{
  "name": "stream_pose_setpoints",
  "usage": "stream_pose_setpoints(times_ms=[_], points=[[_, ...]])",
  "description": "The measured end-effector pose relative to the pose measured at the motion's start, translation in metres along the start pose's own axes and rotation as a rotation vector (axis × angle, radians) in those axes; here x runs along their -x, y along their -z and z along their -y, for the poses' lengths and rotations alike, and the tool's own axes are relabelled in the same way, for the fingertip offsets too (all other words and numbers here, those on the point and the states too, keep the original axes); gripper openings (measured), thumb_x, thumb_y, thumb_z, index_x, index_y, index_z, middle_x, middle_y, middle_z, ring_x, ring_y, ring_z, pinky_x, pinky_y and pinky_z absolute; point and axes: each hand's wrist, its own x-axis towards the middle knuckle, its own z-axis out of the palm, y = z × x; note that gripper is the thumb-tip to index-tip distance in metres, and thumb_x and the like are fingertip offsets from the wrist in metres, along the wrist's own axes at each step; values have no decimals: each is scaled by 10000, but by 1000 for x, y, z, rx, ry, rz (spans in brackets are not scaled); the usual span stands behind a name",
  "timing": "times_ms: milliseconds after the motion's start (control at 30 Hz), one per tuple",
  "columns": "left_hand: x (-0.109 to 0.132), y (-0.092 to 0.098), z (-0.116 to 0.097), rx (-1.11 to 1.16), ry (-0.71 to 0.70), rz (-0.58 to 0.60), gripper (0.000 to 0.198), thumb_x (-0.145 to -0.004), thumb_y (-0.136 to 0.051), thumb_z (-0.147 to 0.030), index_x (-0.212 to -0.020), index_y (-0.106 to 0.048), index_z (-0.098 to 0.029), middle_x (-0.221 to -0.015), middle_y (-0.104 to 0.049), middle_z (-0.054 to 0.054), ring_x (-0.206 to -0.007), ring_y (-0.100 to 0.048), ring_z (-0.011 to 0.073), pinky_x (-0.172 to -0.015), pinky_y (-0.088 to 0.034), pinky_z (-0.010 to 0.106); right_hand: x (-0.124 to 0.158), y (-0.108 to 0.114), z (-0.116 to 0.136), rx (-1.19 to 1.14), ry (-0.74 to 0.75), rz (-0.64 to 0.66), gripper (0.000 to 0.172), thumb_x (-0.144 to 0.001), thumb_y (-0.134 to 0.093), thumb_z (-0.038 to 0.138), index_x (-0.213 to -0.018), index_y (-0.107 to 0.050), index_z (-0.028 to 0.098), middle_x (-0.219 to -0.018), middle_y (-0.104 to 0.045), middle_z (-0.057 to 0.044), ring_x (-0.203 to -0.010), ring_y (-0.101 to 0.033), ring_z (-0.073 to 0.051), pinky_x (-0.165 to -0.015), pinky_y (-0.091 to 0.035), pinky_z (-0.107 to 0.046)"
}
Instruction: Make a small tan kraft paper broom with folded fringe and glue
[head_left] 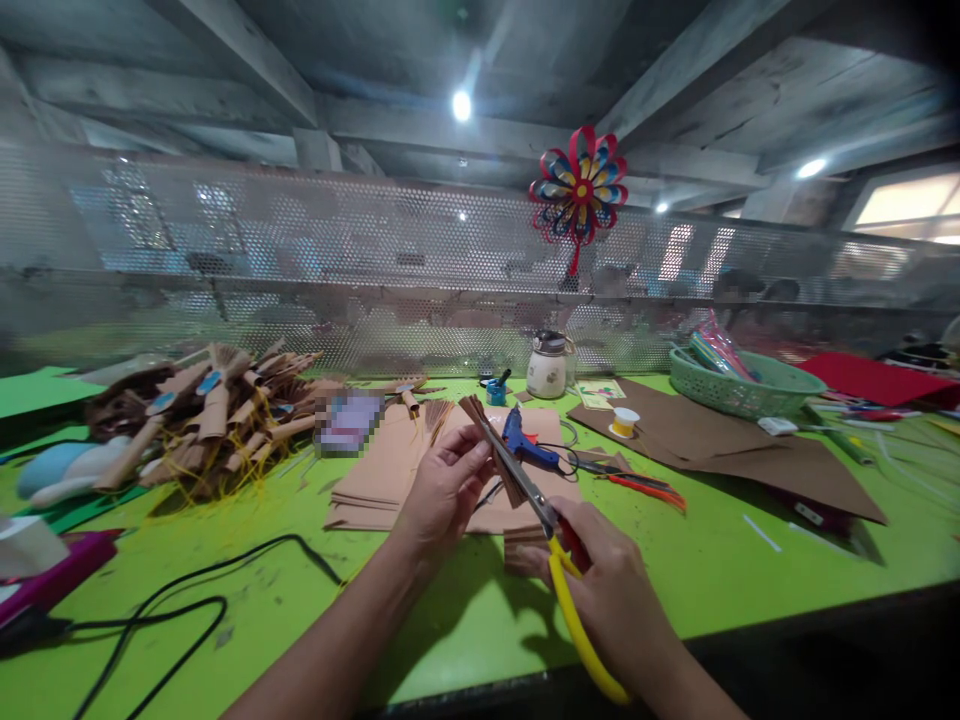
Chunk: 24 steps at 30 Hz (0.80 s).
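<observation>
My left hand (450,480) pinches a narrow strip of pleated brown paper (476,412) between thumb and fingers. In my right hand (611,560) are scissors (574,610) with yellow handles, their metal blades lying along the paper and pointing up and left. Whether the blades are fully closed is hard to see. Another piece of folded brown paper (521,548) shows by my right fingertips; I cannot tell whether they hold it. Beneath my hands lies a stack of brown paper sheets (367,500). A blue glue gun (529,445) rests just beyond the blades.
At left is a pile of brown paper figures (217,410) with yellow threads. Black cable (187,585) loops across the green table (292,650). Orange-handled pliers (649,490), a thread spool (624,422), a lidded jar (547,368) and a green basket (739,392) stand to the right. A perforated screen (420,300) closes the back.
</observation>
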Motion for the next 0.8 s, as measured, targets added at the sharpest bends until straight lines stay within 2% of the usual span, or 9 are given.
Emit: stream_pose_setpoints(times_ms=[233,533,800], points=[[2,-3,0,-5,-14,0,187,-671,-740,-157,-828,-643,-128,-779,-634,23,-707,-579,94,-686,-481,200,-1,0,6,-14,-4,5,264,-791,-629,354,-1016,-576,225,-796,-574,-6,-720,-539,-167,-664,-426,-276],[4,-10,-2,-15,-4,-30,221,-646,-757,-168,-829,-638,-132,-774,-629,15,-685,-573,89,-671,-470,201,2,-5,0,-34,19,-20,283,-806,-613,363,-1048,-573,221,-826,-601,-22,-728,-557,-170,-686,-446,-274],[3,-8,0,-34,-7,-23,199,-674,-734,-160,-843,-633,-131,-805,-623,19,-707,-570,93,-670,-471,206,3,-9,-3,-5,26,-42,304,-791,-628,372,-1045,-585,211,-832,-618,-36,-715,-572,-177,-691,-460,-281]])
